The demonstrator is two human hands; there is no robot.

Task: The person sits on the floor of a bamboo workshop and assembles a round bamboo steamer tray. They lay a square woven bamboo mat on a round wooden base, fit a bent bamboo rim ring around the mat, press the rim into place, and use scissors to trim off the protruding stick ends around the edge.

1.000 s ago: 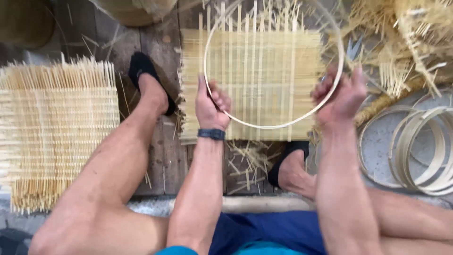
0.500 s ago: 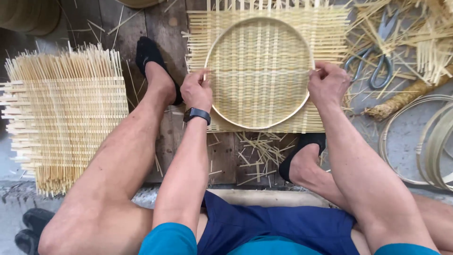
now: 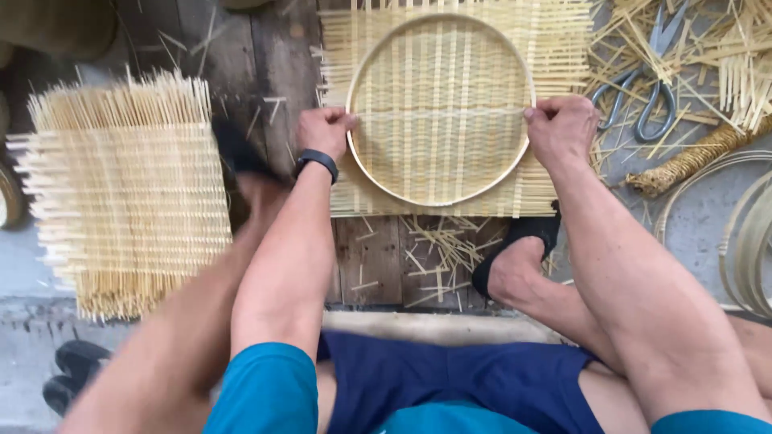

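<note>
The left hand and right hand each have their fingers curled shut on opposite sides of the thin bamboo hoop, which lies flat between them on the square woven mat. Uneven pressure could probably skate the hoop off-centre over the slats. The shears, just beyond the right knuckles, could snag.

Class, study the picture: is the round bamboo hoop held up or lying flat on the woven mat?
Lying flat: the round bamboo hoop rests on the square woven bamboo mat.
</note>
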